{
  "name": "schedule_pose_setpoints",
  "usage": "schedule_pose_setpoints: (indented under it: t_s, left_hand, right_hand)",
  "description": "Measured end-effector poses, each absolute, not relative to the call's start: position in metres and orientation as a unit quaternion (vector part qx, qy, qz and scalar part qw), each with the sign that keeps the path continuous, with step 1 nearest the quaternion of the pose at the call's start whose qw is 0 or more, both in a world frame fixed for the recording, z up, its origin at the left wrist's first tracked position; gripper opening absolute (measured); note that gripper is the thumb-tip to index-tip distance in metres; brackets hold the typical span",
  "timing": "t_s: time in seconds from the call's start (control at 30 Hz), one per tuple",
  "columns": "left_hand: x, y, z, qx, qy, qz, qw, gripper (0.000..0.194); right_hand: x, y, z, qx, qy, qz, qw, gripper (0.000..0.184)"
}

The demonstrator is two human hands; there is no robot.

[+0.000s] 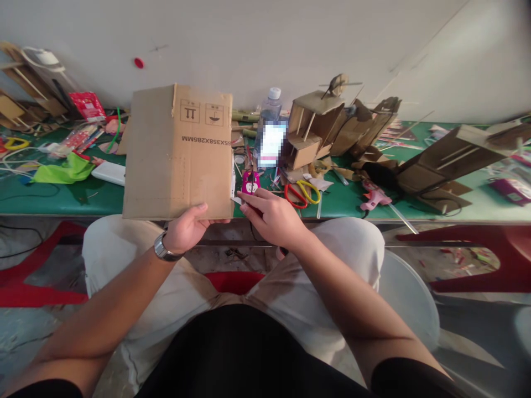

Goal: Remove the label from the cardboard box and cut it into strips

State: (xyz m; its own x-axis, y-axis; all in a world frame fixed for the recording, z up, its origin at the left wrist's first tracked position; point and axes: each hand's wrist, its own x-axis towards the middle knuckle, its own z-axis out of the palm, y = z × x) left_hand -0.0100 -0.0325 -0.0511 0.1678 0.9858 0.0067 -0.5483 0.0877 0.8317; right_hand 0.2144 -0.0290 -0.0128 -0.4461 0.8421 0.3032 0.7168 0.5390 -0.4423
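My left hand point(188, 229) grips the bottom edge of a folded brown cardboard sheet point(178, 160), thumb in front and fingers behind. The sheet stands up at the table's front edge, its printed text upside down. A vertical crease runs near its middle. At the lower right edge of the sheet, my right hand point(274, 215) is closed on what looks like a utility knife; a thin pale blade point(237, 200) points at the cardboard, and its handle is mostly hidden by the fingers. Just beyond the right hand lies a magenta item with a cartoon face point(250, 182).
Scissors with red and yellow handles point(305, 194) and a pink glue gun point(375, 196) lie to the right on the green table point(344, 209). Behind stand a clear bottle point(271, 105), a blurred-out lit screen point(271, 145) and cardboard models point(309, 127). A white box point(108, 172) lies left.
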Motion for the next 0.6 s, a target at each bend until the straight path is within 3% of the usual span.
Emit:
schedule_pose_setpoints:
  t_s: [0.43,0.6]
  left_hand:
    - [-0.0132,-0.0272,-0.0511,0.356,0.299,0.556,0.689,0.042]
    - [-0.0127,-0.0262,-0.0522,0.358,0.29,0.558,0.69,0.042]
  right_hand:
    - [0.2123,-0.0276,-0.0184,-0.48,-0.831,0.028,0.28,0.039]
    - [0.207,-0.0285,-0.0191,-0.482,-0.824,0.046,0.293,0.035]
